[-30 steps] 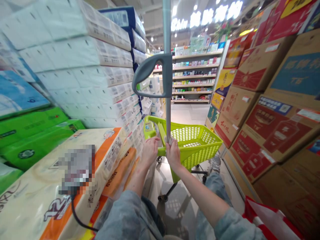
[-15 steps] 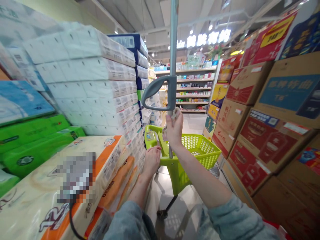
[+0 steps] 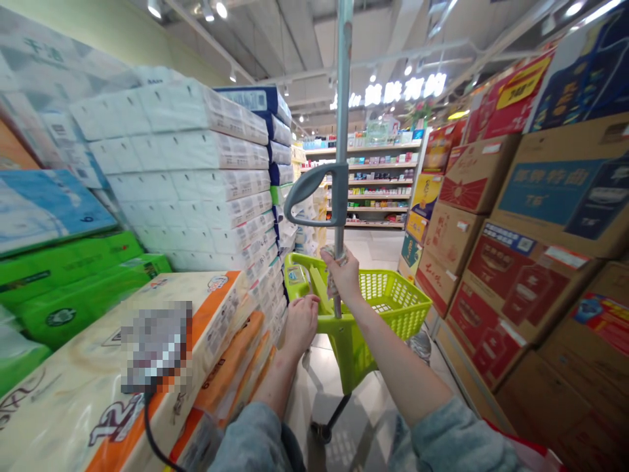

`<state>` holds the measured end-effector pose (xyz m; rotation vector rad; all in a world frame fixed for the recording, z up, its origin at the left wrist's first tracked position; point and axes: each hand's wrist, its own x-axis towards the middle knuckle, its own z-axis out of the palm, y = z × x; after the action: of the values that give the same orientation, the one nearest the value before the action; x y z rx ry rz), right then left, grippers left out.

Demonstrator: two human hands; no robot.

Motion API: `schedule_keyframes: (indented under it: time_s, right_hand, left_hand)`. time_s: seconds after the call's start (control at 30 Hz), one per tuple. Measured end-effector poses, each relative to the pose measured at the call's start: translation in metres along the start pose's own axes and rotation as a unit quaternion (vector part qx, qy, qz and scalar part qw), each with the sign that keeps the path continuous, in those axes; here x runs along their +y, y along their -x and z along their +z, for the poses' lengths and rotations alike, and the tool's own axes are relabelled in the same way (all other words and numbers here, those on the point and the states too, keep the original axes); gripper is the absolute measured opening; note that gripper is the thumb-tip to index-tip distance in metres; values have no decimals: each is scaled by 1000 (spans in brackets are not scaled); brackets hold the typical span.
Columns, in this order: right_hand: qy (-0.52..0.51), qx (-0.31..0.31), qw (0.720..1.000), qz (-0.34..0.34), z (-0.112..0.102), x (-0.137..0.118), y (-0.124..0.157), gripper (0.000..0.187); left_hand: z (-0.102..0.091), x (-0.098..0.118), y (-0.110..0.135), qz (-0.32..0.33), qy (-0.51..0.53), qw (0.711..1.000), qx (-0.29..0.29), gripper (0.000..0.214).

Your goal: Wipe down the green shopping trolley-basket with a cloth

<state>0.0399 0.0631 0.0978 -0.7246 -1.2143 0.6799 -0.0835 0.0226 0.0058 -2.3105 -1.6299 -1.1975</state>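
Lime-green mesh basket (image 3: 388, 303); right hand (image 3: 341, 276) clamped on its pole (image 3: 343, 98), left hand (image 3: 302, 322) curled over rim (image 3: 324, 322)

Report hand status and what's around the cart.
Right hand gripping grey metal pole; left hand on lime-green shopping cart; tissue-pack stacks to left, cardboard cartons to right.

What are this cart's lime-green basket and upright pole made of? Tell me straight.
The lime-green basket looks like moulded plastic: one even colour, a slight gloss and a lattice wall formed in one piece. The upright pole looks like metal, possibly steel or aluminium, with a dull grey sheen and small marks near the top; a coating can't be ruled out.
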Motion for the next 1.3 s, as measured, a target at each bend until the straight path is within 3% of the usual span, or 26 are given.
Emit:
schedule_keyframes:
  time_s: [0.07,0.17,0.27,0.57,0.8,0.93,1.07,1.2,1.3]
  right_hand:
    - [-73,-90,991,66,-8,0,-2,42]
    - [-168,-230,944,165,-20,-1,-7,50]
    - [-221,-266,919,187,-26,0,-6,53]
    - [-157,-164,960,161,-33,48,44,49]
    - [-67,-142,983,97,-40,67,63,41]
    - [10,-116,992,41,-44,76,68,37]
    - [170,-122,976,-54,-56,97,78,34]
    - [324,-68,930,-161,-70,118,90,36]
    - [374,-58,901,-210,-79,121,102,26]
  left_hand:
    - [-2,2,1,3,0,1000,-6,28]
    - [-3,6,3,0,-4,1000,-11,28]
    - [-4,9,6,-3,-6,1000,-11,29]
    - [-6,7,11,6,46,999,-1,25]
    - [-11,-3,7,-42,201,978,19,24]
    - [-12,-12,0,-36,138,990,8,24]
    - [-8,-17,-5,-11,81,996,-23,28]
    - [-4,-17,-5,-8,71,997,-4,30]
    - [-3,-16,-4,-8,75,997,11,29]
